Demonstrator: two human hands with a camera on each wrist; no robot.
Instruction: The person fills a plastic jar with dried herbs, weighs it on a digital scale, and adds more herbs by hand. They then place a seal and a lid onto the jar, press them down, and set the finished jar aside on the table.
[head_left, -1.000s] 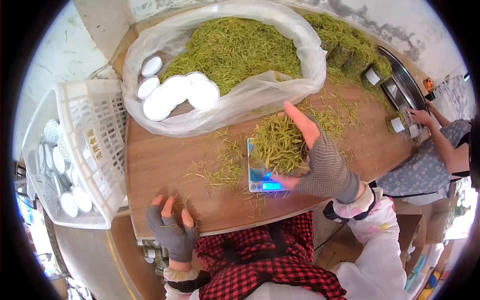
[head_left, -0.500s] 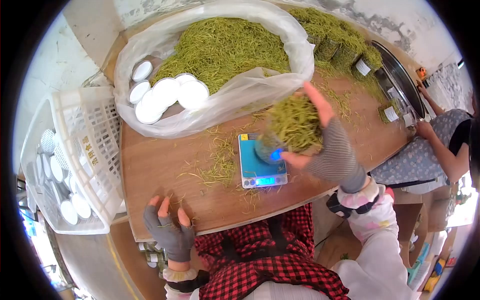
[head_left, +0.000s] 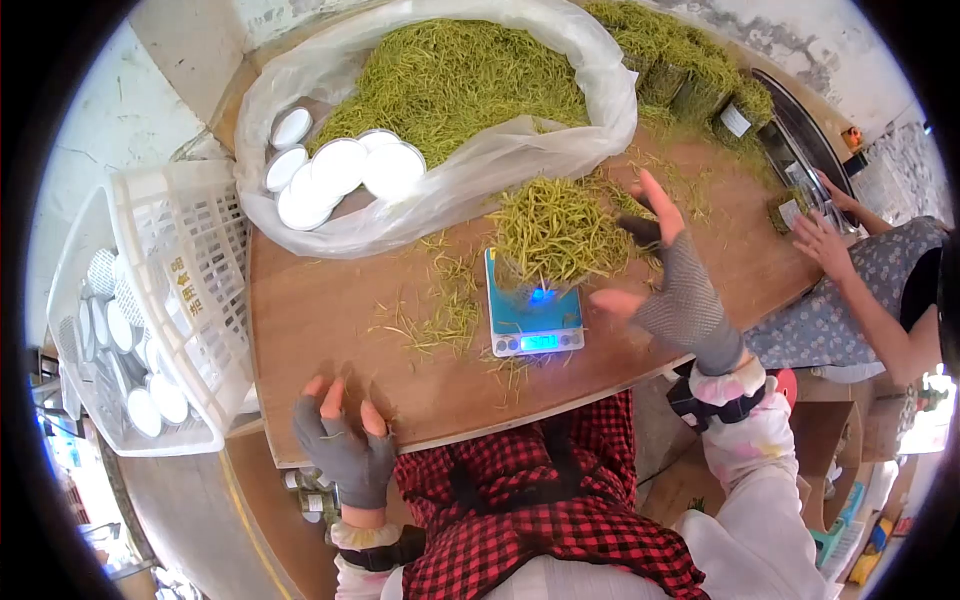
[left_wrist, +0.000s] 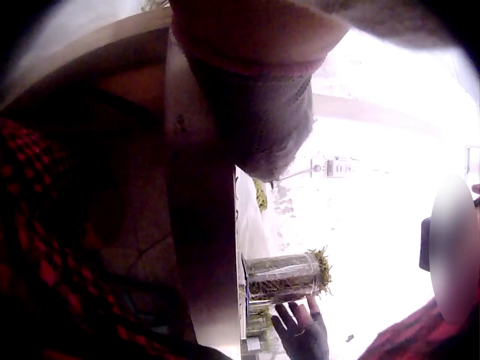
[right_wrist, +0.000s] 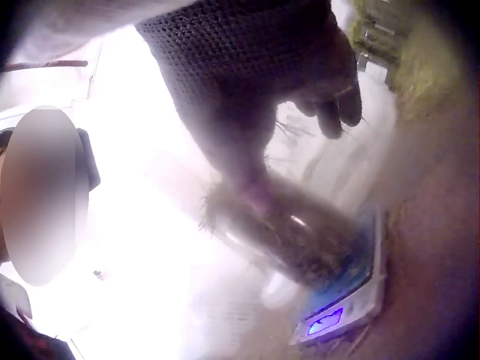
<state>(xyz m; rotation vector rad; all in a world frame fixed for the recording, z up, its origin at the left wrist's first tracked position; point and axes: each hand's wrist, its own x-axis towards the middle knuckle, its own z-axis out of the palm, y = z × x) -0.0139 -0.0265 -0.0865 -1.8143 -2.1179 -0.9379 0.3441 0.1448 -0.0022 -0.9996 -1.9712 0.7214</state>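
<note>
A clear jar heaped with green dried strands (head_left: 558,228) stands on a small blue-topped scale (head_left: 538,325) with a lit display. Just right of it, my gloved right hand (head_left: 685,290) is spread, thumb and fingers apart, holding nothing. The right wrist view has the jar (right_wrist: 300,229) on the scale (right_wrist: 341,315), below the hand (right_wrist: 255,90). My gloved left hand (head_left: 345,450) rests at the table's front edge with relaxed fingers. In the left wrist view, the jar (left_wrist: 283,276) stands upright relative to the table, beside the right hand (left_wrist: 304,334).
A plastic bag (head_left: 500,150) holding a strand heap and white lids (head_left: 338,167) lies at the back. A white basket of lids (head_left: 190,290) stands left. Filled jars (head_left: 735,120) and a metal tray (head_left: 800,150) are back right, where another person's hand (head_left: 825,245) reaches in.
The jar was held raised off the scale and now stands on it. My right hand has let go and moved right, its fingers spread. My left hand has stayed at the edge.
</note>
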